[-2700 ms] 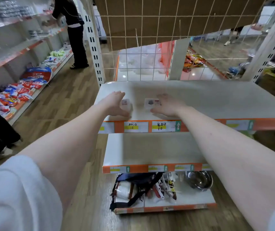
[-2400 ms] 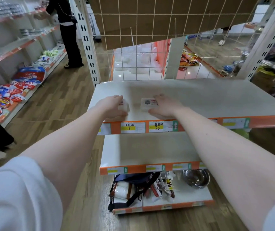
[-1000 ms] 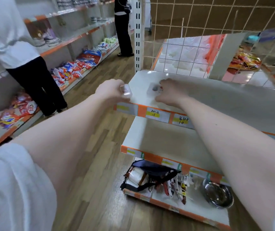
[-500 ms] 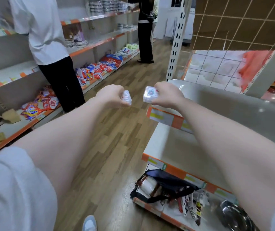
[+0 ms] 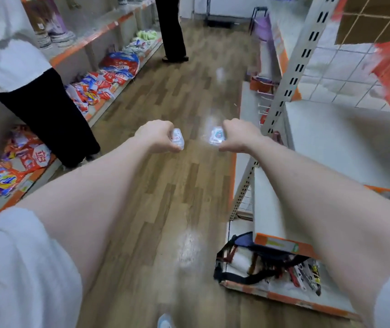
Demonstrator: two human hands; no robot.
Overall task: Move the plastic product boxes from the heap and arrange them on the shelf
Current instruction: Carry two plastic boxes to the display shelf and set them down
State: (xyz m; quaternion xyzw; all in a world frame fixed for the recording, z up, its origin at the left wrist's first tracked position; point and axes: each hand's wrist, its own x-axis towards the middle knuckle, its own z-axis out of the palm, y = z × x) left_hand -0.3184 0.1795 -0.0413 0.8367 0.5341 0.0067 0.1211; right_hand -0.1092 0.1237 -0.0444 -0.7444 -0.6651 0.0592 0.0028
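Note:
My left hand (image 5: 157, 137) grips a small clear plastic box (image 5: 177, 139) with a red label, held out over the aisle floor. My right hand (image 5: 239, 137) grips a second small clear box (image 5: 217, 136) with a blue and red label, about level with the first. Both boxes hang in the air to the left of the white shelf (image 5: 336, 143) with the orange front strip. The picture is blurred by motion. No heap of boxes is in view.
A person in a white top and black trousers (image 5: 45, 114) stands close at the left by a low shelf of red snack packs (image 5: 94, 88). Another person (image 5: 172, 31) stands farther down the wooden aisle. A dark bag (image 5: 255, 259) and tools lie on the bottom shelf.
Both hands lifted their boxes off the shelf top and carried them left, away from the shelf and over the aisle. My view swung left with them.

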